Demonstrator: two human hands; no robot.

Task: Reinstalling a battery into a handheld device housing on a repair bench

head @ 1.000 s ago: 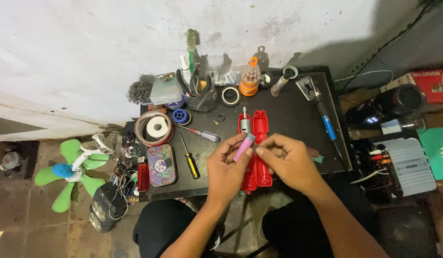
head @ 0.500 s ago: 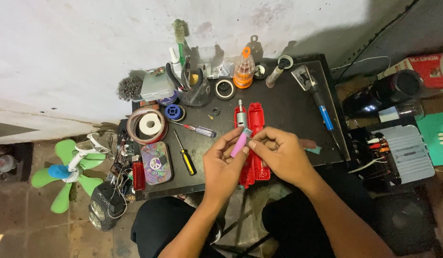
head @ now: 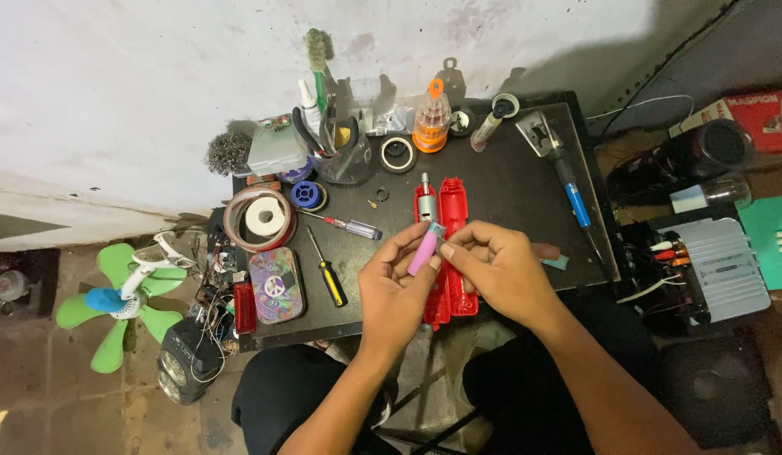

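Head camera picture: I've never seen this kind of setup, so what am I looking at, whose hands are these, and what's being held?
This is one view from a camera worn on the person's head, looking down at a small dark workbench. No machine: two bare hands. The left hand and right hand together hold a pink cylinder, likely a battery, above an opened red casing. On the bench lie two screwdrivers, a patterned tin, a tape roll and a blue-handled soldering iron. A green fan sits on the floor.

A pink battery (head: 424,251), cylindrical with a pale blue top end, tilts up-right just above an opened red plastic casing (head: 448,253) lying lengthwise.
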